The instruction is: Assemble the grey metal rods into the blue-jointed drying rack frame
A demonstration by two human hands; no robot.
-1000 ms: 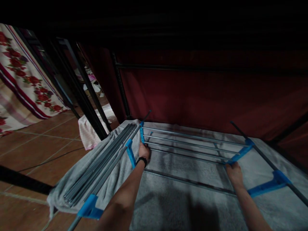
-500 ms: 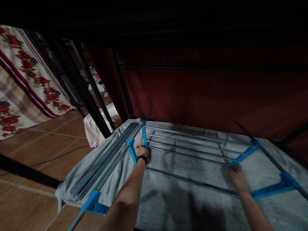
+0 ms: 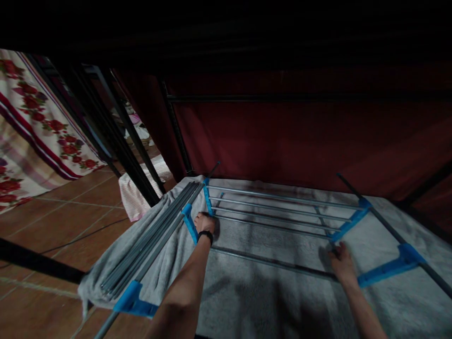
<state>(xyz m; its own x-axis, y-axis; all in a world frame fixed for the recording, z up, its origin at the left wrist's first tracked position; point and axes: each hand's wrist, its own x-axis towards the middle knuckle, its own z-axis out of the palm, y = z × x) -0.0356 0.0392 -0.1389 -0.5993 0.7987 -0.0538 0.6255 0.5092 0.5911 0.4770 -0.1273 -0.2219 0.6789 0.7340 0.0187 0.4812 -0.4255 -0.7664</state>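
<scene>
A partly assembled rack of grey metal tubes (image 3: 271, 229) and blue plastic connectors lies on a grey blanket (image 3: 243, 292). My left hand (image 3: 205, 224), with a black band on its wrist, is closed at the near end of the rear left blue connector (image 3: 207, 197), around a short tube mostly hidden by the hand. My right hand (image 3: 342, 263) is closed on the near end of another short tube (image 3: 322, 221), just below the rear right blue connector (image 3: 352, 221). Front blue connectors (image 3: 132, 300) (image 3: 391, 268) sit on the side poles.
Several loose grey tubes (image 3: 151, 235) lie bundled along the blanket's left side. A dark red cloth (image 3: 282, 136) hangs behind, crossed by a black metal bar (image 3: 247, 98). Black posts (image 3: 123, 136) stand at left over a tiled floor (image 3: 88, 212), near a floral cloth (image 3: 38, 117).
My right hand has slid slightly down and off the blue connector, now lower on the short tube. My left hand keeps its place on the rack. The whole view has shifted a little.
</scene>
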